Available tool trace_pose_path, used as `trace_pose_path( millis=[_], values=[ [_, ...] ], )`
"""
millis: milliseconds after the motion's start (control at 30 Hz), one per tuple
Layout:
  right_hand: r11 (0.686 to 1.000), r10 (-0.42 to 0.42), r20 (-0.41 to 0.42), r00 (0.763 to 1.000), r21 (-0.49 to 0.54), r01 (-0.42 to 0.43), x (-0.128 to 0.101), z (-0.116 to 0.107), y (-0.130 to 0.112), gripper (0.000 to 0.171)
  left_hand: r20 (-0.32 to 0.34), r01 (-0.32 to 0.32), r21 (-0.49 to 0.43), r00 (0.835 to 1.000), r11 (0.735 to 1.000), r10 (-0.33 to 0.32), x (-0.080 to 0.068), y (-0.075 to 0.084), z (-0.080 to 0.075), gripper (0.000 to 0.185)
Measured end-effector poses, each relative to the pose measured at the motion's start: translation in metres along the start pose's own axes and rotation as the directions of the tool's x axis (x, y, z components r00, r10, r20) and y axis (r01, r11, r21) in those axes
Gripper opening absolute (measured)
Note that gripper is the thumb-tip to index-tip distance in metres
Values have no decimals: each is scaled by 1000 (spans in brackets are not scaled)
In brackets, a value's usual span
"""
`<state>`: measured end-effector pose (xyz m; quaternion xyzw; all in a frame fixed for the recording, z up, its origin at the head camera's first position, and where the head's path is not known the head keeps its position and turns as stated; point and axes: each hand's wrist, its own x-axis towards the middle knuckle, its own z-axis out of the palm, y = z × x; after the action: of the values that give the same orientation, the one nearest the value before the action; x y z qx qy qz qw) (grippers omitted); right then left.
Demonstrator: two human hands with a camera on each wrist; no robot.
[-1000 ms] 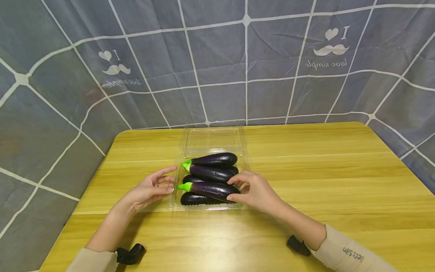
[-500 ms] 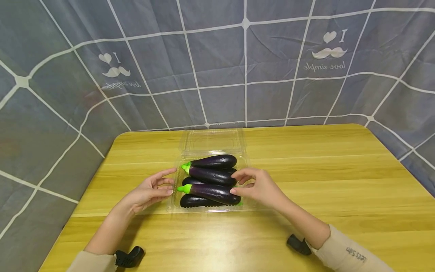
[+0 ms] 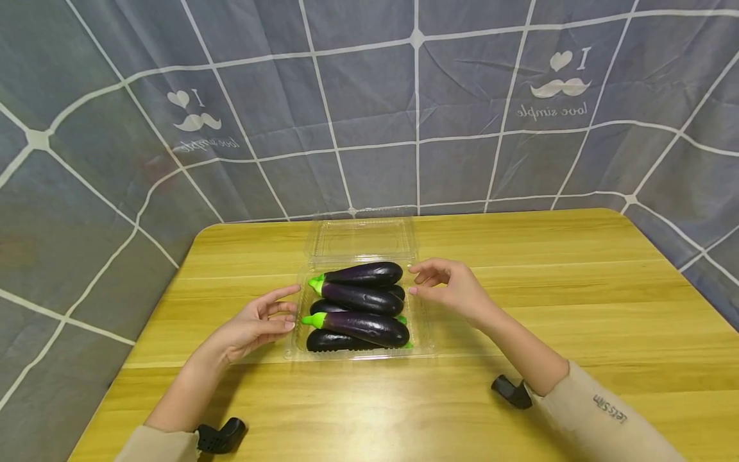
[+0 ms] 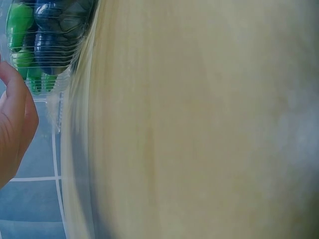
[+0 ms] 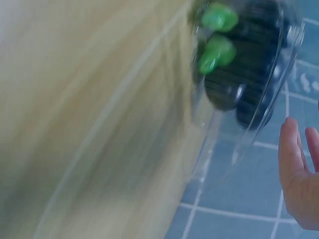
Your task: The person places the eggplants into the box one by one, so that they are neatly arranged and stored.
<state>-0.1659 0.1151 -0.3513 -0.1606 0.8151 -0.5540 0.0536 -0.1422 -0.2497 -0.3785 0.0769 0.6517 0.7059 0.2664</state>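
Note:
A clear plastic clamshell box [image 3: 424, 333] lies on the wooden table, its lid [image 3: 362, 238] folded back flat behind it. Inside are several dark purple eggplants [image 3: 360, 326] with green stems, stacked in two layers; the wrist views show them through the box wall [image 4: 52, 42] [image 5: 239, 74]. My left hand [image 3: 261, 322] rests at the box's left edge, fingers loosely extended and touching it. My right hand [image 3: 447, 285] hovers at the box's far right corner, fingers loosely curled, holding nothing.
The yellow wooden table [image 3: 577, 308] stretches out on both sides of the box. A grey grid-patterned cloth [image 3: 369, 115] hangs behind and around the table. Black wrist mounts [image 3: 222, 435] sit near the front edge.
My right hand let go of the front eggplant and moved back and up to the box's far right corner. The left hand stayed put.

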Motion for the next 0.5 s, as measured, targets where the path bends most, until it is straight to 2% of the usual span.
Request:
trace_pose_path(
  millis=[333,500],
  values=[
    [980,114,33,993,158,-118,23,-17,20,42,0,4,-7,1000,1000,-4,0,0,-1,71],
    [974,140,42,989,171,-145,31,-22,24,43,1,0,-11,1000,1000,0,0,-1,-1,72]
  ],
)
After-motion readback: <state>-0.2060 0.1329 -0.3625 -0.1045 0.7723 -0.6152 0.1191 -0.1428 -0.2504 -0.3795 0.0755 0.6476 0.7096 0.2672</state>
